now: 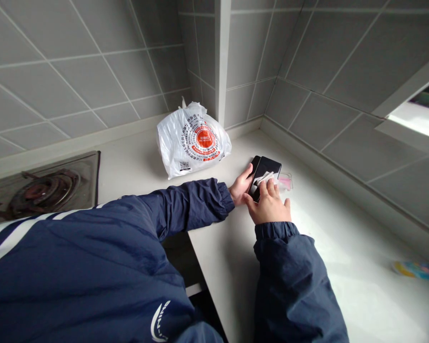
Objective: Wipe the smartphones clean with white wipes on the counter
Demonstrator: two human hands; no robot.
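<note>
A black smartphone (274, 166) lies tilted over the counter, screen up. Another dark, flat edge (255, 162) shows along its left side; whether it is a second phone or a cover I cannot tell. My left hand (240, 185) grips this left side, thumb along the edge. On the screen is a crumpled white tissue (267, 176), pressed down under the bent fingers of my right hand (270, 206). Part of the tissue and the lower screen are hidden by those fingers. Just right of the phone, a clear phone case (290, 176) with a pink patch lies on the counter.
A white plastic bag (171, 143) with red and black print stands on the white counter (232, 247) near the tiled corner. At left is a stove with a rusty burner (52, 188). A colourful packet (416, 270) lies far right. A dark opening (186, 262) is below the counter edge.
</note>
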